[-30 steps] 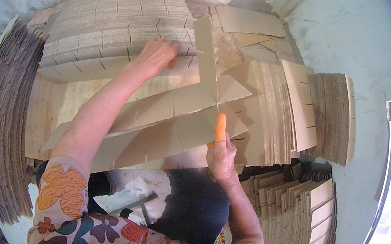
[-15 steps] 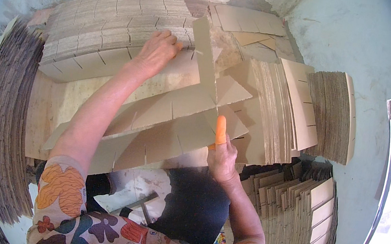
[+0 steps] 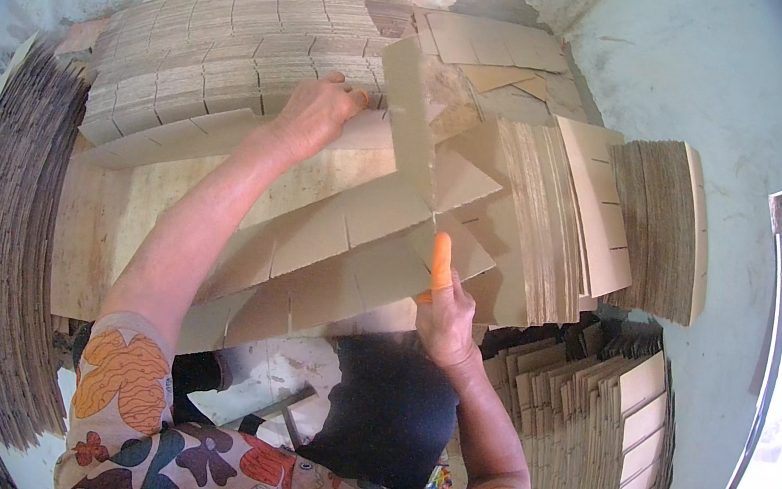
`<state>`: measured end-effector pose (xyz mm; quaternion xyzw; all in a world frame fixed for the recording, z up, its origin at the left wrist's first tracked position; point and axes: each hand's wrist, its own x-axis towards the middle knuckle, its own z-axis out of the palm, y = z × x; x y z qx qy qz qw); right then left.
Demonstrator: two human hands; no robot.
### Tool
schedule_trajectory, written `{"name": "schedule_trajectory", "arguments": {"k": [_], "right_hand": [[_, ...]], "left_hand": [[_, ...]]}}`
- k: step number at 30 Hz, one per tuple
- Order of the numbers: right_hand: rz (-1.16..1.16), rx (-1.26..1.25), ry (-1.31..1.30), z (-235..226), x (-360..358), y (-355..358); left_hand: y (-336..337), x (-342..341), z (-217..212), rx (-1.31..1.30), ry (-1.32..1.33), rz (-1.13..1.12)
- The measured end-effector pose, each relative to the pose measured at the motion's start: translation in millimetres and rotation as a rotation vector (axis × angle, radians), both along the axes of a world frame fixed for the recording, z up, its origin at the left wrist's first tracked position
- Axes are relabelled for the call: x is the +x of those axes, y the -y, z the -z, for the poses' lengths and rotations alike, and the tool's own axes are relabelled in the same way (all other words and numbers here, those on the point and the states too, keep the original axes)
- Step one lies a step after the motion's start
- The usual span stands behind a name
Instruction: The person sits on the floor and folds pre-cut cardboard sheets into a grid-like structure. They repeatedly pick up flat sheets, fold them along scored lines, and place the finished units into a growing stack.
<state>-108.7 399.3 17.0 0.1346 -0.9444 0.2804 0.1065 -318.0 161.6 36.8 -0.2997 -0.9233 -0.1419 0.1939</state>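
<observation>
My right hand [image 3: 448, 324], an orange cover on its finger and thumb, grips the near end of a narrow cardboard strip [image 3: 407, 125]. That strip crosses two long slotted cardboard strips [image 3: 317, 233], which slant down to the left. My left hand [image 3: 314, 114] reaches to the front of a large stack of slotted cardboard strips [image 3: 241, 30]. Its fingers are closed on the top edge of the front cardboard strip [image 3: 185, 135], which leans slightly off the stack at its left part. The fingertips are partly hidden.
A wooden board [image 3: 88, 240] lies under the work. Upright cardboard stacks stand at the left [image 3: 19, 229], at the right [image 3: 540, 226] and farther right [image 3: 658, 229]. Lower right is a bundle of assembled cardboard dividers [image 3: 576, 424]. Loose cardboard sheets [image 3: 496, 46] lie at the back.
My left hand has shifted slightly toward me, and the front strip has come partly away from the stack. The right hand stays in place; the long strips tilt a little differently.
</observation>
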Motion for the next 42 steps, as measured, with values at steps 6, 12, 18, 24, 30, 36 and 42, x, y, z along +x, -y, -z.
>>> {"name": "schedule_trajectory", "arguments": {"k": [6, 12, 18, 24, 30, 36, 42], "right_hand": [[-0.031, -0.023, 0.036, -2, 0, -1], [0.003, 0.072, 0.195, -18, 0, 1], [-0.013, 0.07, 0.165, -49, 17, -4], [-0.127, 0.202, 0.207, -53, 14, -11], [-0.137, 0.374, 0.235, -35, 0, -16], [0.024, 0.204, 0.187, -68, -5, -48], [0.465, 0.652, -0.057, -34, -19, -89]], "left_hand": [[-3, 3, 1, 0.064, -0.031, 0.039], [-16, 31, -18, 0.125, 0.013, 0.101], [-14, 53, -39, 0.299, 0.013, 0.081], [-13, 61, 4, 0.073, 0.294, 0.046], [6, 62, 21, 0.194, 0.504, -0.012], [63, 97, -7, 0.188, 0.52, -0.127], [147, 144, -1, 0.051, 0.417, -0.295]]}}
